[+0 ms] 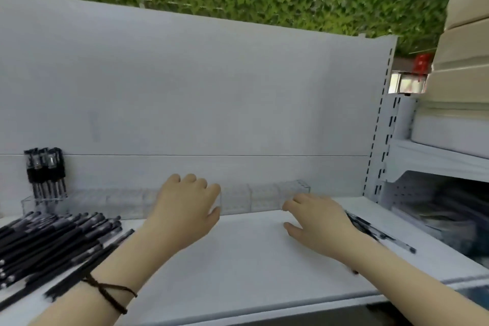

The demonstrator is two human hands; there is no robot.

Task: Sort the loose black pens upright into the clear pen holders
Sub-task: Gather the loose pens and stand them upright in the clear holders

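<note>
Both hands, left (185,209) and right (320,222), are hovering open and empty at the clear holders (264,197); loose pens (53,241) are lying left on the shelf (238,259), and a careless nudge risks shoving the light holders.

Bare forearms, sleeveless; a dark braided cord bracelet (111,292) circles the left wrist.

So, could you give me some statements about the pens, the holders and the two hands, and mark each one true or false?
1. Some black pens stand upright in the leftmost clear holder. True.
2. The big pile of loose pens lies right of both hands. False: it lies at the left.
3. The left hand holds a pen. False: it holds none.
4. A dark cord bracelet is on the left wrist. True.
5. The right hand reaches toward the row of holders. True.
</note>
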